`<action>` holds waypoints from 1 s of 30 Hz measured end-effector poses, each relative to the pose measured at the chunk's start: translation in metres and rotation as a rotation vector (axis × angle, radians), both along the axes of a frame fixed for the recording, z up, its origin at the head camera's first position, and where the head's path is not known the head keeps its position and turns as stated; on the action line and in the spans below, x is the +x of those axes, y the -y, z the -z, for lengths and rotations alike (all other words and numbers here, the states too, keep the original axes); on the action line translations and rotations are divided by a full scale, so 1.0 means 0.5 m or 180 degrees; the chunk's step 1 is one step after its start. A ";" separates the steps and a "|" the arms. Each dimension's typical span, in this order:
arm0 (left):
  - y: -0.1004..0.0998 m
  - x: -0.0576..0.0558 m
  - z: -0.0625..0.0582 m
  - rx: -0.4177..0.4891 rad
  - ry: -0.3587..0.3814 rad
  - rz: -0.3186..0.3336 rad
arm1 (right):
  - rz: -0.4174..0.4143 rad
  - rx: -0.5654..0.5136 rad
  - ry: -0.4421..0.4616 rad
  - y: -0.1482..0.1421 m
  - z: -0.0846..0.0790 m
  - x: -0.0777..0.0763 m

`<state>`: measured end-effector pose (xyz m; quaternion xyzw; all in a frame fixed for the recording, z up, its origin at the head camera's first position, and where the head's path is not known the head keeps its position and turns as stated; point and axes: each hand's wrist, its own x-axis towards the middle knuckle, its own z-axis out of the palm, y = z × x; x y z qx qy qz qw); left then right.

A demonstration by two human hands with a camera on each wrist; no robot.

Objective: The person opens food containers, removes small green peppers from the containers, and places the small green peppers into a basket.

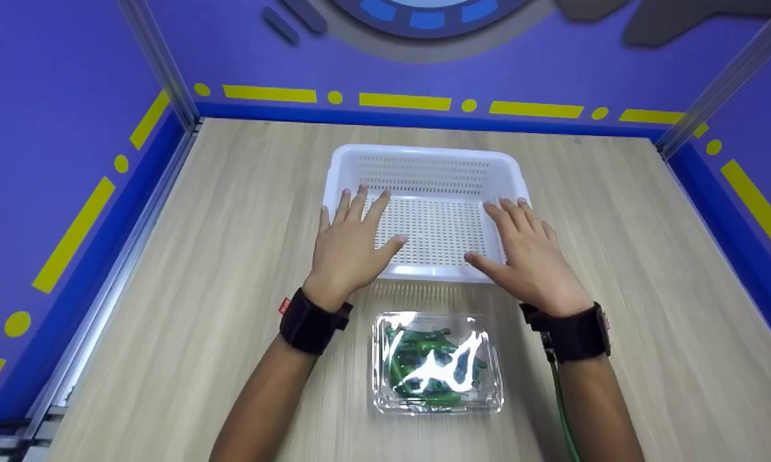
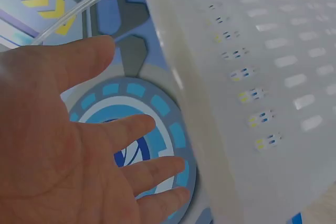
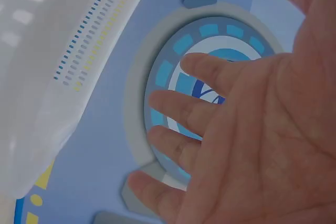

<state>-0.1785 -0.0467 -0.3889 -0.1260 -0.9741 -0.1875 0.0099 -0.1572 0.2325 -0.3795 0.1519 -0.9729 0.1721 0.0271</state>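
A white perforated plastic basket (image 1: pixel 424 274) stands on the wooden table in the head view. Over its left side my left hand (image 1: pixel 346 253) hovers palm down, fingers spread and straight. My right hand (image 1: pixel 533 260) is held likewise above the right side, its thumb over the basket's front corner. Both wrist views show bare palms with nothing in them; the basket wall (image 2: pixel 210 103) runs beside the left fingers, and the basket rim (image 3: pixel 79 108) lies off the right fingertips. Between the forearms sits a clear lidded plastic box (image 1: pixel 379 385) with green peppers (image 1: pixel 417 350) inside.
The light wooden table (image 1: pixel 244 212) is bounded by blue panels (image 1: pixel 424 77) with yellow dashes at the back and both sides. Metal frame posts (image 1: pixel 160 64) stand at the rear corners. A green cord (image 1: pixel 562 404) hangs along the right forearm.
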 end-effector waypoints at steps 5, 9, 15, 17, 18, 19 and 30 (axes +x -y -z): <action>0.006 0.011 0.001 0.0148 -0.0256 0.0170 | -0.0570 -0.0114 -0.0554 0.016 0.005 0.014; -0.002 0.017 0.009 0.0311 -0.0732 0.0660 | -0.1059 -0.0144 -0.0730 0.030 0.005 0.039; -0.022 0.046 0.030 0.0504 -0.1073 0.1451 | -0.1552 -0.0048 -0.0856 0.029 0.035 0.080; -0.026 0.060 0.040 0.0520 -0.1043 0.1622 | -0.1622 -0.0004 -0.0815 0.023 0.047 0.097; -0.027 0.067 0.046 0.0518 -0.1031 0.1706 | -0.1634 0.0041 -0.0766 0.020 0.052 0.106; -0.029 0.074 0.052 0.0528 -0.1016 0.1779 | -0.1644 0.0081 -0.0699 0.015 0.058 0.114; -0.034 0.119 0.109 0.0397 -0.0463 0.2189 | -0.1728 0.0184 -0.0242 0.009 0.096 0.162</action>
